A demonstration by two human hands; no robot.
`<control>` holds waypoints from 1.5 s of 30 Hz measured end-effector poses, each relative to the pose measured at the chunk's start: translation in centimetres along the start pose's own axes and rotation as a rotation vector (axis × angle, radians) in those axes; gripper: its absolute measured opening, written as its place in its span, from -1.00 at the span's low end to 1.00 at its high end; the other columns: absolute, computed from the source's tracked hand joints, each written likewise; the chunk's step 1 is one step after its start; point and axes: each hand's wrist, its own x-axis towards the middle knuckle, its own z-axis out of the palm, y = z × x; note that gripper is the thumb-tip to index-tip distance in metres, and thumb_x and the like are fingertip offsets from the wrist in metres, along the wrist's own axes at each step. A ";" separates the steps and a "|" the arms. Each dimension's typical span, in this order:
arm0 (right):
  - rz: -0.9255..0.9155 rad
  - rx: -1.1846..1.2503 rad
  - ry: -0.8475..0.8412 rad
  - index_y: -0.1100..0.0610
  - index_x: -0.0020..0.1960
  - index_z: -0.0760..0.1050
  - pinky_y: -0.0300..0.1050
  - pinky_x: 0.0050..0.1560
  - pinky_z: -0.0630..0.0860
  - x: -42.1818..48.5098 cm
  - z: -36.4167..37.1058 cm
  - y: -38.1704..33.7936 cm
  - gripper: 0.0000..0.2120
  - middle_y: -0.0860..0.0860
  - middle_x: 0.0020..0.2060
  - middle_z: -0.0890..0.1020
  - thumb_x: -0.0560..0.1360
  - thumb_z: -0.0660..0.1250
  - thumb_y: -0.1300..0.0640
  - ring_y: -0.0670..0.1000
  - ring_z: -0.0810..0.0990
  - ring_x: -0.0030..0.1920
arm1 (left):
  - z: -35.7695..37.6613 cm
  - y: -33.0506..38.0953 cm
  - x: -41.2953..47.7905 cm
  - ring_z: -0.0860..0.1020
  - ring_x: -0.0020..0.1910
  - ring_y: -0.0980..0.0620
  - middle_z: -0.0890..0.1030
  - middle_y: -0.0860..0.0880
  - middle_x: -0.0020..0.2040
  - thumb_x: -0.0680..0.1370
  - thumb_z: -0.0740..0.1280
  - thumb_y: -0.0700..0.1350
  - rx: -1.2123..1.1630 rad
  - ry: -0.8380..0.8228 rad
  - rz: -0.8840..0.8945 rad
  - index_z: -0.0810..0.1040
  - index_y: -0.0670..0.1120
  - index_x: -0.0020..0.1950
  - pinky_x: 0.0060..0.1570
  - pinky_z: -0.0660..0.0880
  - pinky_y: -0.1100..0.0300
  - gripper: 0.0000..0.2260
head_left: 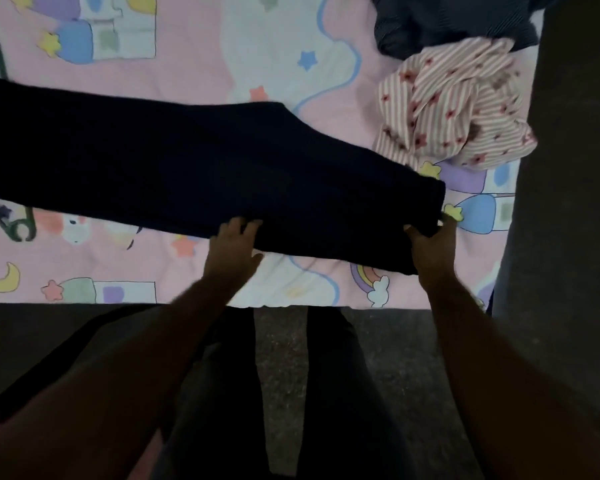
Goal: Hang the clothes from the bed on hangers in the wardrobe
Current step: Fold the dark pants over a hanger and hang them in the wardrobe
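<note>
dark green hanger [18, 227] at far left, poking out above and below a long dark garment [187, 168] spread across the pink cartoon-print bedsheet [194, 74]. left hand [234, 247] gripping the garment's near edge, fingers on top, thumb just below the edge. right hand [432, 251] clasping its right end corner. further right, striped pink star-print garment [454, 105] crumpled on the sheet, touching a dark blue ribbed garment [447, 22] at the top.

dim room, bedsheet [187, 81] evenly lit, foreground arms in deep shadow, soft blur, wide-angle bending at edges
</note>
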 end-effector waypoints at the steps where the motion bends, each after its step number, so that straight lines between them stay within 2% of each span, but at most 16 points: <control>1: -0.023 -0.028 0.084 0.18 0.44 0.25 -0.03 0.35 0.42 -0.2 0.4 -0.4 -0.37 0.13 0.30 0.48 0.46 0.45 0.22 0.10 0.49 0.28 | -0.1 -0.9 0.3 0.39 0.24 -0.26 0.42 -0.21 0.29 0.45 0.46 -0.10 0.058 -0.026 0.000 0.38 -0.11 0.45 0.14 0.38 -0.11 -0.41; 3: -0.222 -0.168 0.299 0.23 0.46 0.26 -0.04 0.41 0.27 -1.2 1.6 -2.1 -0.35 0.18 0.35 0.41 0.42 0.41 0.22 0.15 0.37 0.38 | 0.1 -2.3 0.8 0.40 0.23 -0.23 0.44 -0.18 0.26 0.48 0.44 -0.10 0.121 -0.023 0.004 0.38 -0.11 0.44 0.12 0.35 -0.10 -0.45; 5: -0.587 -0.290 0.373 0.27 0.40 0.35 0.05 0.42 0.27 -2.6 3.8 -4.1 -0.42 0.20 0.31 0.44 0.40 0.37 0.19 0.18 0.37 0.36 | 0.3 -3.2 1.3 0.44 0.15 -0.25 0.50 -0.19 0.17 0.46 0.46 -0.14 0.120 0.023 0.018 0.47 -0.15 0.34 0.07 0.36 -0.10 -0.54; 8: -0.899 -0.366 0.066 0.26 0.38 0.41 0.06 0.45 0.26 -4.7 9.3 -5.6 -0.50 0.23 0.35 0.42 0.47 0.34 0.16 0.20 0.36 0.39 | 0.6 -4.5 1.8 0.52 -0.02 -0.27 0.55 -0.19 -0.01 0.37 0.54 -0.18 0.136 0.103 0.097 0.60 -0.19 0.11 -0.01 0.41 -0.13 -0.66; 10: -0.976 -0.432 -0.126 0.23 0.42 0.38 0.12 0.45 0.27 -5.6 13.4 -6.5 -0.48 0.24 0.41 0.36 0.50 0.32 0.11 0.23 0.34 0.42 | 0.9 -5.7 2.3 0.55 -0.15 -0.21 0.57 -0.15 -0.14 0.29 0.57 -0.23 0.161 0.176 0.194 0.63 -0.17 -0.05 -0.09 0.46 -0.07 -0.72; 13: -1.054 -0.632 -0.270 0.14 0.51 0.29 0.23 0.44 0.23 -4.8 17.7 -7.1 -0.43 0.24 0.49 0.27 0.56 0.27 -0.02 0.24 0.26 0.48 | 1.1 -6.9 2.8 0.53 -0.30 -0.15 0.55 -0.11 -0.27 0.30 0.46 -0.33 0.098 0.253 0.375 0.61 -0.15 -0.17 -0.25 0.43 0.09 -0.83; 16: -0.935 -0.788 -0.284 0.10 0.55 0.20 0.28 0.46 0.15 -3.1 20.0 -6.8 -0.36 0.24 0.53 0.19 0.57 0.18 -0.18 0.24 0.18 0.52 | 1.4 -8.2 1.8 0.51 -0.33 -0.12 0.53 -0.11 -0.26 0.30 0.36 -0.33 0.041 0.279 0.499 0.60 -0.15 -0.17 -0.34 0.41 0.12 -0.84; 19: -0.840 -0.891 -0.240 0.15 0.56 0.17 0.29 0.48 0.09 -2.9 20.9 -6.3 -0.30 0.25 0.54 0.15 0.55 0.11 -0.22 0.25 0.13 0.54 | 2.1 -9.9 0.9 0.53 -0.35 -0.12 0.54 -0.11 -0.28 0.26 0.40 -0.34 0.032 0.254 0.499 0.60 -0.15 -0.20 -0.36 0.44 0.13 -0.83; 22: -0.757 -0.946 -0.211 0.14 0.57 0.12 0.31 0.49 0.01 -4.7 22.0 -7.7 -0.28 0.25 0.56 0.06 0.50 0.26 -0.06 0.25 0.03 0.55 | 1.5 -10.8 0.7 0.56 -0.28 -0.10 0.56 -0.09 -0.23 0.46 0.42 -0.19 -0.239 0.223 0.261 0.60 -0.16 -0.13 -0.29 0.49 0.11 -0.95; 24: -0.806 -0.981 -0.255 0.11 0.58 0.10 0.28 0.49 -0.01 -6.3 23.5 -8.9 -0.22 0.25 0.56 0.01 0.45 0.36 0.05 0.25 -0.02 0.56 | 0.0 -11.2 0.6 0.54 -0.22 0.01 0.56 -0.02 -0.19 0.55 0.39 -0.04 -0.608 0.252 -0.178 0.57 -0.13 -0.04 -0.24 0.45 0.17 -0.84; 26: -0.925 -0.977 -0.373 0.10 0.58 0.12 0.26 0.50 0.04 -8.4 26.0 -10.3 -0.21 0.24 0.57 0.01 0.44 0.39 0.09 0.25 -0.02 0.56 | -1.8 -13.0 0.9 0.52 -0.19 0.06 0.53 0.05 -0.21 0.54 0.40 -0.02 -0.916 0.445 -0.637 0.49 -0.11 0.00 -0.20 0.41 0.22 -0.80; 28: -1.018 -0.957 -0.523 0.09 0.57 0.14 0.24 0.50 0.11 -10.5 29.4 -11.7 -0.26 0.22 0.57 0.01 0.48 0.39 0.08 0.24 -0.01 0.56 | -3.5 -16.1 1.4 0.49 -0.17 0.07 0.48 0.08 -0.21 0.53 0.41 -0.02 -1.081 0.569 -0.891 0.42 -0.13 0.06 -0.07 0.45 0.19 -0.73; 31: -1.076 -0.948 -0.676 0.02 0.59 0.10 0.11 0.51 0.15 -13.5 35.1 -14.0 -0.29 0.16 0.58 -0.03 0.54 0.36 0.05 0.17 -0.01 0.57 | -5.3 -21.2 2.4 0.52 -0.13 0.03 0.50 0.04 -0.18 0.51 0.44 -0.03 -1.215 0.653 -0.970 0.35 -0.11 0.12 0.03 0.51 0.06 -0.65; 36: -1.069 -0.922 -0.743 -0.06 0.57 0.13 0.08 0.44 0.24 -16.8 42.9 -17.3 -0.33 0.11 0.58 0.01 0.56 0.35 0.03 0.15 0.08 0.53 | -8.8 -29.2 3.3 0.55 -0.11 -0.01 0.52 0.02 -0.13 0.50 0.42 -0.07 -1.103 0.850 -1.007 0.42 -0.09 0.14 -0.07 0.48 0.15 -0.71; 40: -1.037 -1.181 -0.650 -0.13 0.57 0.11 0.12 0.37 0.33 -17.8 45.9 -17.6 -0.34 0.15 0.56 0.06 0.55 0.31 -0.13 0.21 0.17 0.46 | -11.8 -36.5 3.5 0.51 -0.09 0.02 0.57 -0.08 0.00 0.52 0.40 -0.07 -1.010 0.939 -0.982 0.50 -0.15 0.14 -0.06 0.40 0.25 -0.73; 45: -1.001 -1.362 -0.569 -0.19 0.56 0.04 0.13 0.32 0.38 -19.1 47.8 -18.0 -0.30 0.19 0.54 0.08 0.53 0.26 -0.27 0.25 0.21 0.42 | -15.7 -44.6 5.4 0.56 0.14 -0.06 0.58 -0.11 0.16 0.50 0.43 0.01 -1.059 0.866 -0.988 0.49 -0.17 0.29 0.16 0.45 0.17 -0.56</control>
